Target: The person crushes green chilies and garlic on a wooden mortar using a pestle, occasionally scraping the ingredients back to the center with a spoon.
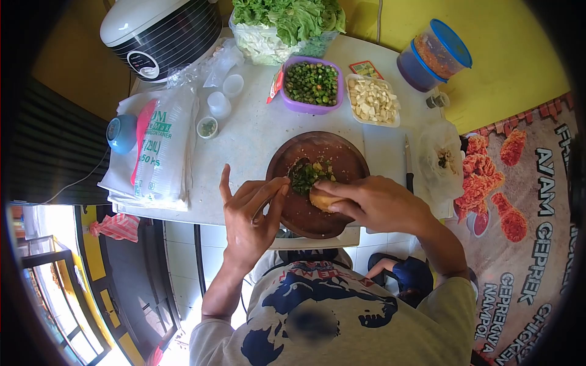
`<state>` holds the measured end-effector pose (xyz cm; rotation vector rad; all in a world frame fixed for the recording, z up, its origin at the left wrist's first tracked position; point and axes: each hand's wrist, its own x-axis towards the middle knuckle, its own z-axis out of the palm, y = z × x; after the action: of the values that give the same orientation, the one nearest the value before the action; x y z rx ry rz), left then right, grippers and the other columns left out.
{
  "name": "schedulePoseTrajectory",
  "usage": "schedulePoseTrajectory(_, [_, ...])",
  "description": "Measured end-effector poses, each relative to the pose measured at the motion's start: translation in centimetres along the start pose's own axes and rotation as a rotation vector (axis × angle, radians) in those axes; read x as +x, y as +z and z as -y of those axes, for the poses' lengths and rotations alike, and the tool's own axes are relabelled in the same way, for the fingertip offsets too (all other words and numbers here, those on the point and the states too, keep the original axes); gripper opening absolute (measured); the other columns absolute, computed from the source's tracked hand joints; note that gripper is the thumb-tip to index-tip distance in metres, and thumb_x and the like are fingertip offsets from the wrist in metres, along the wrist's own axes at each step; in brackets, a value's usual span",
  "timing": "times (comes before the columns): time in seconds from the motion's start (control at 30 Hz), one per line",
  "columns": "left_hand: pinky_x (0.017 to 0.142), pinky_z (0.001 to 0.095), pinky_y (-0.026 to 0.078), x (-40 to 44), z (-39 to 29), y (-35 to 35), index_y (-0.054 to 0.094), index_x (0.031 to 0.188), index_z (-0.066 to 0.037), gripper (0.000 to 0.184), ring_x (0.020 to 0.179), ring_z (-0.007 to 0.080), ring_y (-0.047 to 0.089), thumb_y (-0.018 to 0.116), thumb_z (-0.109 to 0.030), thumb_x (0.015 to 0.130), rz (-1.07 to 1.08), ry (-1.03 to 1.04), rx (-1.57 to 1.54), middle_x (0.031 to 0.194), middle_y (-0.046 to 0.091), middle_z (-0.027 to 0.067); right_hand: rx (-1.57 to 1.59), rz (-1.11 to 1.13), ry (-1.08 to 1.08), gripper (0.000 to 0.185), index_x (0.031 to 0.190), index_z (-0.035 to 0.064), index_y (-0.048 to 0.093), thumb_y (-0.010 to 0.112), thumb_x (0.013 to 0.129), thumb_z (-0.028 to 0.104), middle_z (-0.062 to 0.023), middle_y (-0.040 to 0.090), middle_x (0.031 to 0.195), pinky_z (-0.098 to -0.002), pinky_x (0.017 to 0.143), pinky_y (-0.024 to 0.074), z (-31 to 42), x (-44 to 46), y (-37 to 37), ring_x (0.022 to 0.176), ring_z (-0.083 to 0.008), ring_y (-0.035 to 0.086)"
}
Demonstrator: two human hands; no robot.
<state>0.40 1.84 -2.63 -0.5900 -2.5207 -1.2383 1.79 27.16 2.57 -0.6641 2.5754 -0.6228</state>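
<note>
A round brown mortar sits at the table's front edge, with chopped green chilies and pale bits in its middle. My right hand is wrapped over a light wooden pestle, which rests against the chilies' right side. On the other side, my left hand pinches a thin metal spoon between thumb and fingers. Its handle shows below the fingers; the end by the chilies is partly hidden.
Behind the mortar stand a purple tub of cut chilies and a tray of peeled garlic. A knife lies right. Plastic packs, small cups and a rice cooker are left. A person is below the table.
</note>
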Motion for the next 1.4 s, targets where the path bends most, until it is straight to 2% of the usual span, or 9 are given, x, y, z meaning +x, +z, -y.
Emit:
schedulePoseTrajectory(0.13, [0.122, 0.0580, 0.020, -0.2, 0.1, 0.0, 0.078, 0.104, -0.009, 0.017, 0.082, 0.0167, 0.073, 0.076, -0.004, 0.088, 0.001, -0.019, -0.006, 0.085, 0.078, 0.0025, 0.513, -0.138, 0.246, 0.047, 0.154, 0.0124, 0.046, 0.053, 0.109, 0.024, -0.0127, 0.056, 0.069, -0.0337, 0.063, 0.0490, -2.0, -1.7, -0.3, 0.060, -0.0106, 0.051])
schedulePoseTrajectory(0.27, [0.122, 0.0585, 0.020, -0.3, -0.1, 0.1, 0.078, 0.104, -0.009, 0.017, 0.082, 0.0167, 0.073, 0.076, -0.005, 0.088, 0.012, -0.015, -0.017, 0.085, 0.078, 0.0027, 0.639, -0.159, 0.369, 0.048, 0.154, 0.0115, 0.045, 0.053, 0.108, 0.024, -0.0147, 0.059, 0.070, -0.0359, 0.062, 0.0486, -2.1, -2.2, 0.1, 0.056, -0.0182, 0.053])
schedulePoseTrajectory(0.47, [0.122, 0.0597, 0.019, 0.2, -0.1, -0.3, 0.078, 0.105, -0.010, 0.018, 0.081, 0.0167, 0.073, 0.077, -0.004, 0.087, 0.036, -0.006, -0.002, 0.085, 0.078, 0.0023, -0.147, -0.127, 0.297, 0.046, 0.146, 0.0109, 0.050, 0.056, 0.104, 0.027, -0.0214, 0.067, 0.078, -0.0521, 0.061, 0.0529, 2.2, -1.1, 1.2, 0.068, -0.0424, 0.068])
schedulePoseTrajectory(0.8, [0.122, 0.0595, 0.020, 0.2, -0.4, -0.4, 0.078, 0.103, -0.010, 0.018, 0.081, 0.0149, 0.072, 0.077, -0.003, 0.086, 0.060, 0.012, 0.012, 0.085, 0.078, 0.0021, -0.149, -0.119, 0.242, 0.047, 0.148, 0.0123, 0.047, 0.052, 0.105, 0.029, -0.0197, 0.065, 0.063, -0.0513, 0.053, 0.0537, 2.0, 0.4, 0.4, 0.059, -0.0400, 0.068])
schedulePoseTrajectory(0.9, [0.122, 0.0580, 0.020, -0.1, -0.4, -0.4, 0.078, 0.105, -0.010, 0.018, 0.083, 0.0162, 0.072, 0.076, -0.004, 0.088, 0.063, 0.026, 0.026, 0.085, 0.078, 0.0023, -0.145, -0.011, 0.341, 0.045, 0.147, 0.0129, 0.049, 0.053, 0.105, 0.030, -0.0235, 0.069, 0.078, -0.0527, 0.065, 0.0538, 2.1, 0.2, 0.1, 0.073, -0.0434, 0.069])
schedulePoseTrajectory(0.97, [0.121, 0.0578, 0.021, 0.2, -0.4, -0.1, 0.077, 0.105, -0.010, 0.017, 0.082, 0.0172, 0.072, 0.076, -0.004, 0.089, 0.032, 0.039, 0.042, 0.084, 0.077, 0.0027, 0.031, -0.055, 0.198, 0.044, 0.146, 0.0115, 0.053, 0.051, 0.106, 0.031, -0.0248, 0.071, 0.083, -0.0511, 0.071, 0.0529, -0.5, 0.8, -1.5, 0.079, -0.0434, 0.069])
schedulePoseTrajectory(1.13, [0.121, 0.0581, 0.021, -0.3, -0.4, 0.1, 0.077, 0.105, -0.010, 0.017, 0.082, 0.0179, 0.073, 0.076, -0.006, 0.089, 0.008, 0.029, 0.019, 0.082, 0.077, 0.0039, 0.266, -0.072, 0.159, 0.046, 0.148, 0.0111, 0.053, 0.050, 0.109, 0.036, -0.0222, 0.073, 0.109, -0.0412, 0.080, 0.0536, -4.7, 1.4, -3.0, 0.080, -0.0269, 0.072])
schedulePoseTrajectory(1.23, [0.121, 0.0582, 0.021, -0.4, -0.4, 0.2, 0.077, 0.106, -0.010, 0.018, 0.082, 0.0177, 0.073, 0.076, -0.005, 0.089, 0.014, 0.035, 0.038, 0.084, 0.077, 0.0036, 0.188, -0.235, -0.030, 0.045, 0.148, 0.0118, 0.054, 0.051, 0.109, 0.034, -0.0224, 0.073, 0.105, -0.0423, 0.079, 0.0534, -6.0, 3.1, -1.5, 0.079, -0.0272, 0.072])
schedulePoseTrajectory(1.4, [0.121, 0.0587, 0.020, -0.4, -0.2, 0.2, 0.078, 0.106, -0.010, 0.018, 0.083, 0.0173, 0.073, 0.076, -0.005, 0.089, 0.005, 0.005, 0.031, 0.085, 0.078, 0.0030, 0.143, 0.000, 0.256, 0.044, 0.147, 0.0140, 0.055, 0.053, 0.108, 0.034, -0.0223, 0.073, 0.096, -0.0425, 0.077, 0.0530, -0.6, 0.8, -2.5, 0.073, -0.0260, 0.071])
